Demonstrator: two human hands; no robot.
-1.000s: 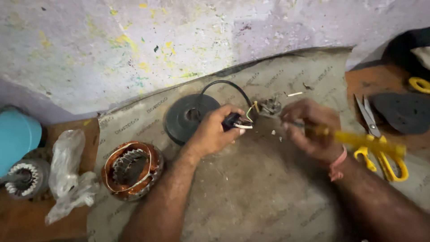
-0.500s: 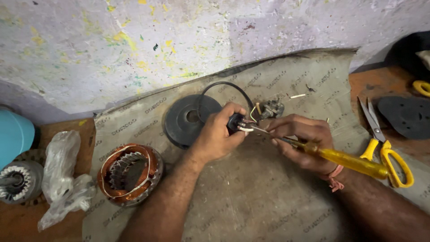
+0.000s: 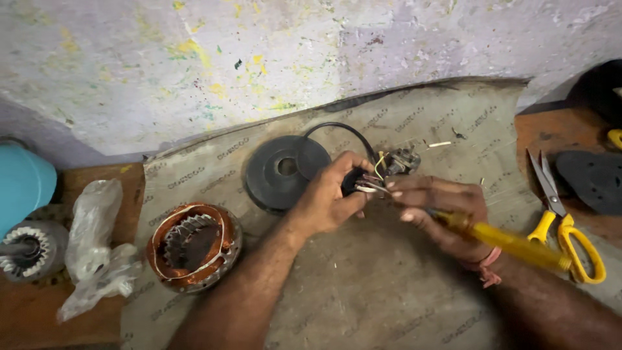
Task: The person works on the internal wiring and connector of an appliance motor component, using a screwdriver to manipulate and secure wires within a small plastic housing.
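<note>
A small black electrical part with thin white and red wires (image 3: 360,182) is pinched between the closed fingers of the left hand (image 3: 330,198), above the middle of a grey-brown printed mat (image 3: 363,304). Just to its right, a small grey metal piece with yellow wire (image 3: 396,162) lies near the fingertips. The wires are touched by the fingertips of the right hand (image 3: 437,207), whose fingers are curled shut around a yellow-handled screwdriver (image 3: 502,241); the handle slants down to the right along the wrist. A thin black cable (image 3: 337,128) is looped from the part over a round dark grey metal disc with a centre hole (image 3: 282,172), which rests on the mat just left of the left hand. Further left, a copper-wound motor stator ring (image 3: 193,245) lies at the mat's edge. Beyond it, a crumpled clear plastic bag (image 3: 97,249), a toothed grey rotor (image 3: 29,249) and a light blue container (image 3: 23,185) are seen. Yellow-handled scissors (image 3: 564,220) lie well to the right.
</note>
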